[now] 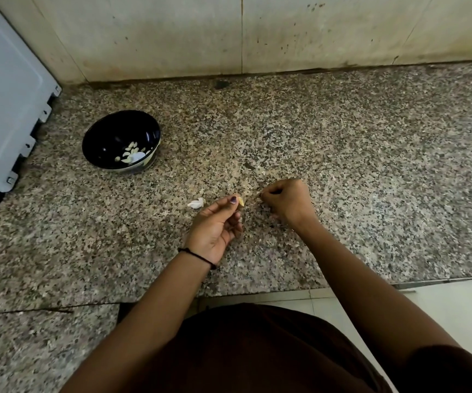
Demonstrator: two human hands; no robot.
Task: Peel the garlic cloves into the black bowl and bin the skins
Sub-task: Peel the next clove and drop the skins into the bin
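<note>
**A:** Nearest first. What do the hands have?

**B:** The left hand (pixel 215 228) lies palm up. Its thumb and forefinger pinch a garlic clove (pixel 241 201), and the other fingers are loosely curled. The clove's yellowish tip pokes out to the right, past the thumbnail, towards the right hand (pixel 286 201).

**A:** And the right hand?

**B:** It is just beside the clove, knuckles up, with all the fingers curled tightly in. Something tiny may be nipped at its thumb side, perhaps a strip of skin. I cannot tell if it holds anything.

**A:** So the clove's long axis runs hand to hand?

**B:** Roughly, as I judge it. Any peeling pull would run rightward, away from the left thumb.

**A:** What lies further out?

**B:** A white scrap (pixel 195 204), probably skin, lies on the granite counter (pixel 342 165) just left of the left fingertips. Beyond it, up and to the left, stands the black bowl (pixel 107 134) with peeled cloves (pixel 131 154) inside. It sits close to a grey appliance (pixel 5 103).

**A:** Which hand is nearer the bowl?

**B:** The left one, which already has the clove. I see no bin.
</note>
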